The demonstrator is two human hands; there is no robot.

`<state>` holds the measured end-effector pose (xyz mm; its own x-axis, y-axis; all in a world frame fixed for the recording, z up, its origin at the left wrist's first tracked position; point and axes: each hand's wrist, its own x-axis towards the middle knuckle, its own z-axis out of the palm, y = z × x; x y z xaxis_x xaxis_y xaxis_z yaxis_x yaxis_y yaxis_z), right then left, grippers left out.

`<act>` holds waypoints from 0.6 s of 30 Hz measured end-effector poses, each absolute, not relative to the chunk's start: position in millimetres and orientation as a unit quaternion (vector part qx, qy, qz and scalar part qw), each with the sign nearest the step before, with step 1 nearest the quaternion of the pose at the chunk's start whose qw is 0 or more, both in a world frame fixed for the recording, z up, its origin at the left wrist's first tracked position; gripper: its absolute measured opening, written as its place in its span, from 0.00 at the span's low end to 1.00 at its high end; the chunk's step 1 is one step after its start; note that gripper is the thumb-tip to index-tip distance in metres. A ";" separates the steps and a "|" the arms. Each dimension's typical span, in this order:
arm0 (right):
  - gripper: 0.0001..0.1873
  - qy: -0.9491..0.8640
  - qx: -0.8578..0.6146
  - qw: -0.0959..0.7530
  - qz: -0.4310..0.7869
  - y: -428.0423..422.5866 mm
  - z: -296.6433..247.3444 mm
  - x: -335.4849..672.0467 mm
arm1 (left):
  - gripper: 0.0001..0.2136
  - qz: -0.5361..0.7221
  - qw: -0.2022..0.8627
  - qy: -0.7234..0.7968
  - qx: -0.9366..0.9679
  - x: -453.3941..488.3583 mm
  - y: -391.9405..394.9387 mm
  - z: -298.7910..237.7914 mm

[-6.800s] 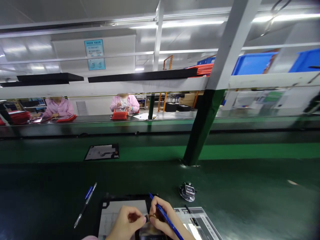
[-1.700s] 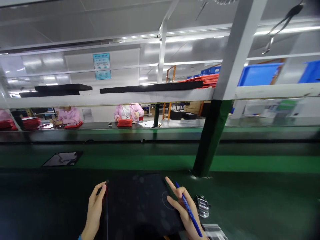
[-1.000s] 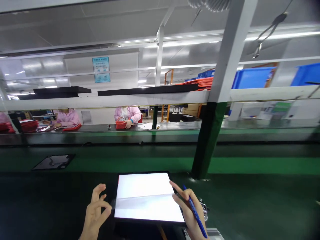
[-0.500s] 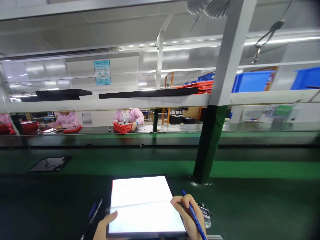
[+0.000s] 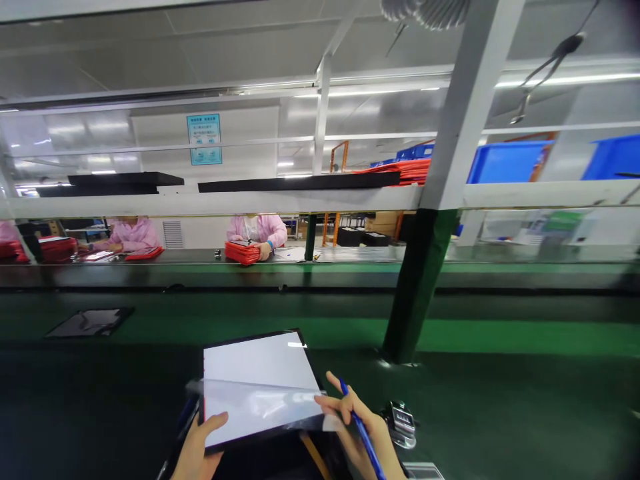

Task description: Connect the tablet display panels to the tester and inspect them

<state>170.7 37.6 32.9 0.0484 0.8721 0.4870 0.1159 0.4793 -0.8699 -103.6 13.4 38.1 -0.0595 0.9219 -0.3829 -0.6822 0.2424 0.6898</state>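
A flat display panel (image 5: 250,360) with a pale face and black border is tilted in front of me, lower middle of the head view. My left hand (image 5: 200,443) grips its lower left edge, thumb on the face. A clear film (image 5: 265,403) spans the lower part of the face, its right end at my right hand (image 5: 357,423). That hand pinches the film's edge between its fingers and also holds a blue pen (image 5: 367,440), which slants up between the fingers. A pale tab (image 5: 331,423) shows beside the right fingers.
A silver tally counter (image 5: 401,425) lies right of my right hand. A dark flat panel (image 5: 90,323) rests at the left. A green and white post (image 5: 420,287) rises from the table. Across the way, people in pink handle red stacks (image 5: 243,253).
The panel has shifted left and upward and tilted; its face looks greyer instead of glaring white. My right hand has moved left with the pen, and the film's edge looks more lifted.
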 end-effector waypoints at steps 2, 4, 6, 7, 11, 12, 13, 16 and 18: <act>0.22 -0.612 -0.394 0.608 0.318 32.6 32.4 168.6 | 0.40 0.595 0.669 0.417 0.157 -105.3 14.2 37.5; 0.21 -0.583 -0.384 0.636 0.329 28.0 33.7 166.9 | 0.42 0.590 0.663 0.426 0.176 -106.5 13.7 37.4; 0.21 -0.536 -0.366 0.686 0.329 26.9 36.4 165.8 | 0.46 0.579 0.657 0.441 0.197 -107.0 12.2 36.7; 0.21 -0.512 -0.358 0.708 0.328 28.1 38.3 165.6 | 0.47 0.572 0.656 0.446 0.208 -106.8 11.1 35.7; 0.24 -0.465 -0.366 0.724 0.355 31.6 47.7 170.2 | 0.51 0.544 0.669 0.447 0.239 -104.9 6.2 28.2; 0.24 -0.469 -0.375 0.716 0.356 28.1 50.4 172.8 | 0.51 0.535 0.674 0.447 0.245 -104.4 5.1 26.1; 0.23 -0.475 -0.384 0.708 0.353 21.8 53.2 176.0 | 0.50 0.523 0.680 0.448 0.249 -104.0 4.3 24.5; 0.11 -0.485 -0.406 0.693 0.346 -8.2 61.0 185.6 | 0.49 0.499 0.696 0.451 0.249 -103.0 3.9 22.9; 0.07 -0.488 -0.413 0.687 0.347 -22.6 64.6 189.5 | 0.48 0.498 0.703 0.445 0.243 -102.5 5.1 24.9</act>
